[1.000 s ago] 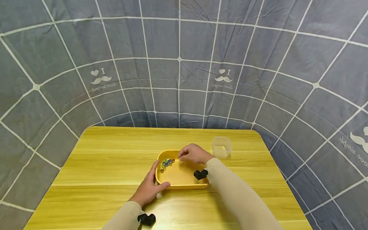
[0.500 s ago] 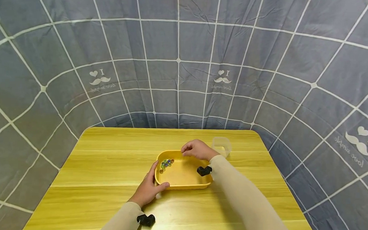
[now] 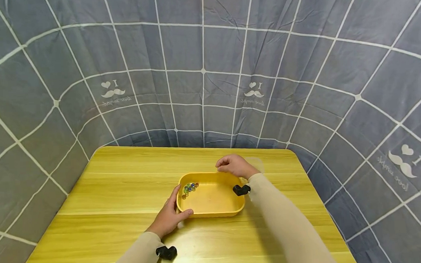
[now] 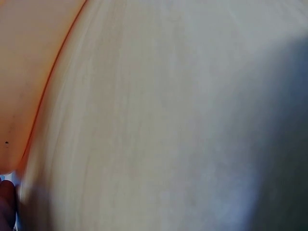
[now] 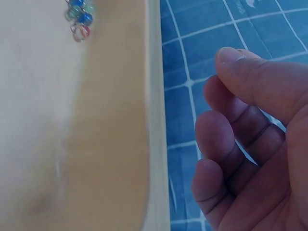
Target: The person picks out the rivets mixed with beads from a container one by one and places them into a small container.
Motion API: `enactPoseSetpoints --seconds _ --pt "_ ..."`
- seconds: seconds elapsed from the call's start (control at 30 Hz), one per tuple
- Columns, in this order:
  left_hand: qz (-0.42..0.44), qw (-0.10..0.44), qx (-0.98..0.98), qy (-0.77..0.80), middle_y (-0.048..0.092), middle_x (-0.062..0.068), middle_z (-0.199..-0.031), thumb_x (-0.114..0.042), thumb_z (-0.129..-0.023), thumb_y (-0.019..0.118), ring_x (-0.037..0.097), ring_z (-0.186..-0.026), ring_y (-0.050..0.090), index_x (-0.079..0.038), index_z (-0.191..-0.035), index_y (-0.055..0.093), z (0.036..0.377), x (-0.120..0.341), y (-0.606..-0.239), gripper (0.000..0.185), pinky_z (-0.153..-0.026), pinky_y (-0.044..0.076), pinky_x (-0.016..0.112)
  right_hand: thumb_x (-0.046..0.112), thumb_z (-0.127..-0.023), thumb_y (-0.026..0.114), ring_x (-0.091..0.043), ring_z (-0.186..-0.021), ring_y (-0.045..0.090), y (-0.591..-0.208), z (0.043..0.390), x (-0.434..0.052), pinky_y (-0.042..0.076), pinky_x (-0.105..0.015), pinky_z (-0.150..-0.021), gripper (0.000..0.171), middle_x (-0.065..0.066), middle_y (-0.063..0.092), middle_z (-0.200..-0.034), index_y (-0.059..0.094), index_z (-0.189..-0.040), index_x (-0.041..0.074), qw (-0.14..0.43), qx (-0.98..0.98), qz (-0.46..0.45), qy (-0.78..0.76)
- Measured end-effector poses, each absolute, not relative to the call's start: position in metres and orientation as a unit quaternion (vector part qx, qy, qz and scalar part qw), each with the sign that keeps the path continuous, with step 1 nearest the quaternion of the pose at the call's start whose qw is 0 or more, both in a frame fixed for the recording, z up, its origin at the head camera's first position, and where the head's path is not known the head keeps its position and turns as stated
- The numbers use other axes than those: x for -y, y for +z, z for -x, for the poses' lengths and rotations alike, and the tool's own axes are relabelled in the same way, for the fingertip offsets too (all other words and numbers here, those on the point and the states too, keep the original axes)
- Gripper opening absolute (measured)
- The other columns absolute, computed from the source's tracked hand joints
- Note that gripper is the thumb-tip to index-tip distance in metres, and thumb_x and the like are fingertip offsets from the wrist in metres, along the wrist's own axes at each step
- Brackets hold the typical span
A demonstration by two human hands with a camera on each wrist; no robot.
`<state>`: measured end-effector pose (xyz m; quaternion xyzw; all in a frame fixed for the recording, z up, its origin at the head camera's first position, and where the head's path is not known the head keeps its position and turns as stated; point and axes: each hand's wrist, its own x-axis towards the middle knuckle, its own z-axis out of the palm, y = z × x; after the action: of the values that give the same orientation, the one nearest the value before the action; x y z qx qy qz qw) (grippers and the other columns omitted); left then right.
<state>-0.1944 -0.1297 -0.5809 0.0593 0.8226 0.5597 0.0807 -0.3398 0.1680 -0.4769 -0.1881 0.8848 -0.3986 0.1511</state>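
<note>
A yellow tray [image 3: 211, 198] sits on the table with several coloured glass marbles [image 3: 189, 188] bunched along its left side. My left hand [image 3: 167, 217] grips the tray's near left corner, thumb over the near rim and fingers along the left wall. Just past the far right rim hovers my right hand [image 3: 236, 166], its fingers curled and the thumb [image 5: 250, 79] laid over the index finger. Whether anything lies between those two fingertips is hidden. Behind that hand, a clear plastic container [image 3: 257, 163] is mostly covered from the head camera.
The wood-grain table [image 3: 121, 190] reaches out on both sides of the tray. A grey-blue cloth [image 3: 184, 85] with white grid lines hangs behind and around it. Each sleeve carries a black wrist camera, such as the left one [image 3: 166, 252].
My right hand has moved from over the tray's far side to the right, past the rim toward the clear container. The left hand stays on the tray, and the marbles look unchanged.
</note>
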Motion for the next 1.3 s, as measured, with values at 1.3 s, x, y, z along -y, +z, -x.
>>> enactPoseSetpoints --seconds 1.3 --pt "-0.057 0.085 -0.827 0.553 0.031 0.02 -0.17 -0.038 -0.091 0.084 0.032 -0.151 0.046 -0.031 -0.171 0.011 0.196 0.128 -0.578 0.108 -0.123 0.037 0.049 0.021 -0.104 0.069 -0.03 -0.097 0.069 -0.481 0.359 -0.272 0.059 -0.042 -0.086 0.024 -0.012 0.076 -0.11 0.077 -0.121 0.006 0.082 -0.919 0.08 -0.377"
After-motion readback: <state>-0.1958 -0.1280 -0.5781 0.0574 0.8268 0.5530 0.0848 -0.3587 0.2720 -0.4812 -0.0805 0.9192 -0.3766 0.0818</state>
